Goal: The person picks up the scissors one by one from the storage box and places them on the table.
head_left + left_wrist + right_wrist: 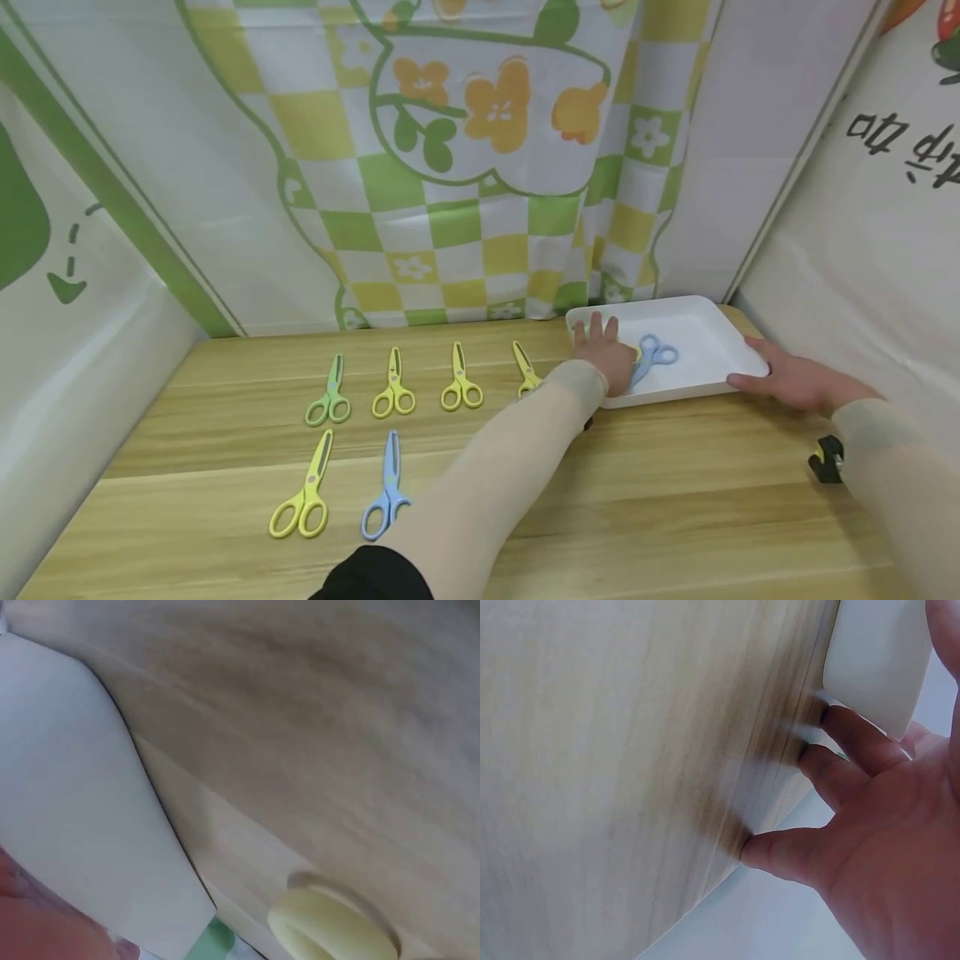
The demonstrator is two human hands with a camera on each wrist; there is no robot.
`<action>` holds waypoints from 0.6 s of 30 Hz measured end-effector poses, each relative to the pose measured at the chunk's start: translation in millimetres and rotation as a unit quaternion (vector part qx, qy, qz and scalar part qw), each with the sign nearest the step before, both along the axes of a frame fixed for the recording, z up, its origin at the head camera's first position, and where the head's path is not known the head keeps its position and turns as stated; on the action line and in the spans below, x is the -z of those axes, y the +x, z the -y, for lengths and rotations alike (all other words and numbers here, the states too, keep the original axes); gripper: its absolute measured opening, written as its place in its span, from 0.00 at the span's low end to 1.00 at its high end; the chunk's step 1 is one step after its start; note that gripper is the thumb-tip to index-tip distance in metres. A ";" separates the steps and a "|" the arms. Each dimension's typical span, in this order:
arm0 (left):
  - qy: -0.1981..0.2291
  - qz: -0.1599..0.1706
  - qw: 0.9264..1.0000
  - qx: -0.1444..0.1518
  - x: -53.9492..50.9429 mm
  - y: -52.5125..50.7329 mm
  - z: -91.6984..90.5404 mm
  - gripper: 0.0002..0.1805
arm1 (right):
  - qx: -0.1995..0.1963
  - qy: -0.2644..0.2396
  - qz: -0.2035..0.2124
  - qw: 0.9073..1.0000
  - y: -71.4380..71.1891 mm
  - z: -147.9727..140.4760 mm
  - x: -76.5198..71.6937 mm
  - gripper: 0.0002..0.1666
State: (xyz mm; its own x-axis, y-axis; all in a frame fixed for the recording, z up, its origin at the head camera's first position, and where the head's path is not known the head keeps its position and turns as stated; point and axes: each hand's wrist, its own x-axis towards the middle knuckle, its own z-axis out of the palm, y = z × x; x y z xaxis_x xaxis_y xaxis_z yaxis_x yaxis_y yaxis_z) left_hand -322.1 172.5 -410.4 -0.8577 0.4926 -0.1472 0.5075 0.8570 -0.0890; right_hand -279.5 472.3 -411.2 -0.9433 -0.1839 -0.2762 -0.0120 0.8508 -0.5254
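Note:
My left hand (604, 358) reaches over the left side of a white tray (712, 333), with straight, spread fingers. Its thumb side is partly hidden. Close to that hand in the tray lie blue scissors (654, 357) and a bit of yellow. At the tray's right front corner my right hand (798, 379) holds the edge, thumb in front; several of its fingertips (769, 851) touch the table in the right wrist view. Yellow scissors (525, 367) lie just left of the tray, partly behind the left forearm; their handle (326, 922) shows in the left wrist view.
Green scissors (330, 396) and two yellow scissors (393, 387) share the back row. In front of them lie larger yellow scissors (303, 492) and blue scissors (388, 487), the latter partly covered by the left arm. A checkered curtain (465, 233) hangs behind the wooden table (675, 517).

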 end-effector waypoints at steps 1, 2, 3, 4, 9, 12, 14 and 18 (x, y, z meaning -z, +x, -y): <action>0.001 -0.001 1.000 0.001 2.9 -2.7 -1.8 0.24 | 0.001 0.000 0.001 1.000 -0.3 -0.2 -0.2 0.63; 0.002 0.001 1.000 0.001 5.4 -4.8 -3.5 0.24 | 0.001 -0.001 0.003 1.000 -0.5 -0.4 -0.3 0.63; 0.000 0.004 1.000 0.001 7.6 -7.0 -5.2 0.24 | 0.002 0.000 0.004 1.000 -0.7 -0.6 -0.4 0.63; -0.003 0.007 1.000 0.001 9.7 -8.9 -7.1 0.24 | 0.003 0.001 0.005 1.000 -0.7 -0.8 -0.4 0.63; -0.014 0.009 1.000 0.002 11.0 -10.6 -10.6 0.23 | 0.007 0.000 0.008 1.000 -0.7 -0.3 -0.6 0.64; -0.001 -0.012 1.000 0.009 7.8 -7.0 -9.4 0.22 | 0.008 -0.003 0.010 1.000 -0.2 -0.1 0.0 0.64; 0.016 -0.035 0.999 0.015 7.7 -5.9 -8.9 0.21 | 0.008 0.000 0.009 1.000 -0.3 -0.3 0.0 0.64; 0.048 -0.077 0.996 0.023 9.9 -8.6 -9.2 0.19 | 0.005 0.010 0.011 1.000 -0.5 0.0 -1.8 0.64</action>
